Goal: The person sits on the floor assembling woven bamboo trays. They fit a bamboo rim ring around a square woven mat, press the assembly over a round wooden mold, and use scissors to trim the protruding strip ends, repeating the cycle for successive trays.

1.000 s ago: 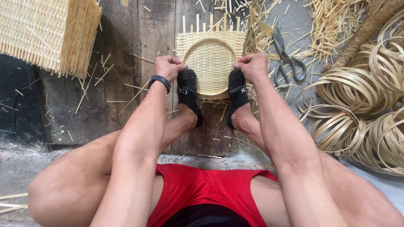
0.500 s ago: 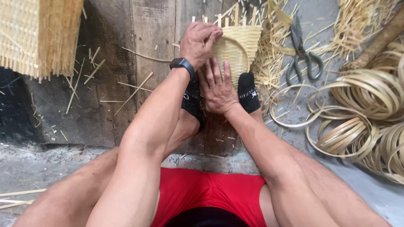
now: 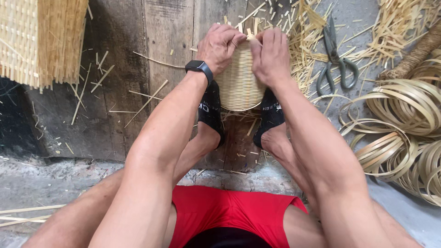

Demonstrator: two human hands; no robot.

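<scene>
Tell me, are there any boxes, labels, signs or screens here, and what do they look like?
Watch: on the left wrist, a small black rounded square screen, dark, on a black band.
Sock print: small white marks on the black sock beside the basket.
No boxes or signs in view.

Worn wooden boards (image 3: 170, 41) carry the basket (image 3: 239, 85); scissors (image 3: 337, 64) and straw scraps (image 3: 303, 41) lie just right of the grip, coiled strips (image 3: 404, 128) farther right.
</scene>
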